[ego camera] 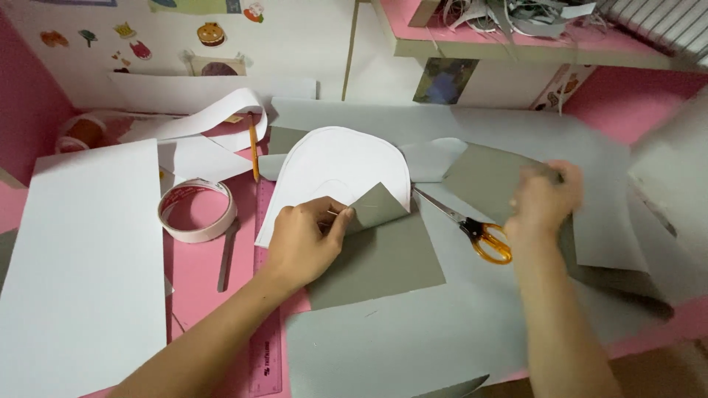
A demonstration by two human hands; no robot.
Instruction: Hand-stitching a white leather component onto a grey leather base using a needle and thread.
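My left hand [306,239] pinches the lifted corner of a grey card sheet [380,254] that lies under a white arch-shaped paper cutout [339,166] in the middle of the pink desk. My right hand [542,199], blurred, grips the edge of another grey card piece [487,177] further right. Scissors with orange handles [476,228] lie shut between my two hands, touching neither.
A roll of tape [198,210] and a metal blade tool [226,254] lie left of my left hand. A pink ruler [265,346] runs along my left forearm. A pencil [254,147], large white sheets [81,258] and light grey sheets [413,339] cover the desk. A shelf [531,40] hangs above.
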